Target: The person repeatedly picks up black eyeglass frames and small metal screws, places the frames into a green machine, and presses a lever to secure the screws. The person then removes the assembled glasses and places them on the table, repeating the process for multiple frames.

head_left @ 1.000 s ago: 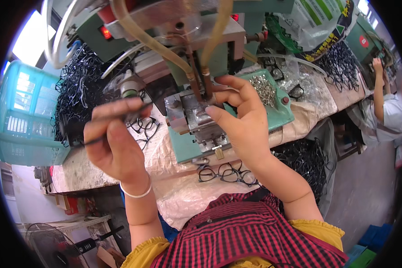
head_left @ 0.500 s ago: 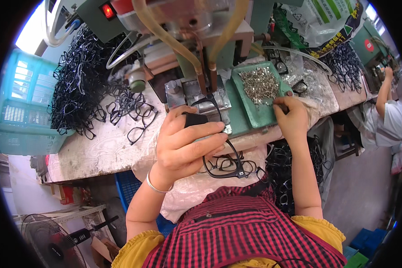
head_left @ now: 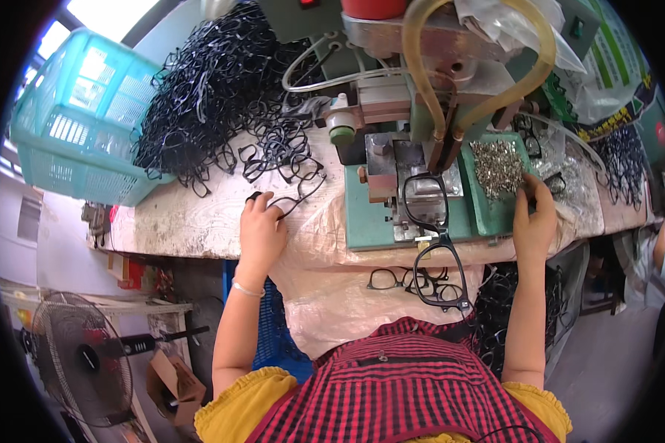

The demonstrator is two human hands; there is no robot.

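While the left hand had its fingers curled at the end of a loose black spectacle frame left of centre, whether they were clamped on it could not be told. The right hand, right of centre, had its thumb and forefinger near each other at the rim of a green tray, beside a heap of small metal pieces; whether they pinched a piece could not be made out. Between the hands, a mounted spectacle frame hung at the machine, its upper rim below the copper-coloured tips and its lower rim out over the pale cloth. It crossed in front of the machine's front edge, and further frames lay on the cloth behind its lower part. A looped yellowish hose hung before the upper body of the machine. At upper left, a great tangle of black frames crowded up against a turquoise basket, its lower edge spreading across the bench toward the left hand. A fan and a cardboard box stood at lower left. The machine's top was cut off by the upper edge, the tangle hid part of the basket's side, and a plastic bag covered some of the machinery at upper right. Single frames within the tangle were hard to tell apart.
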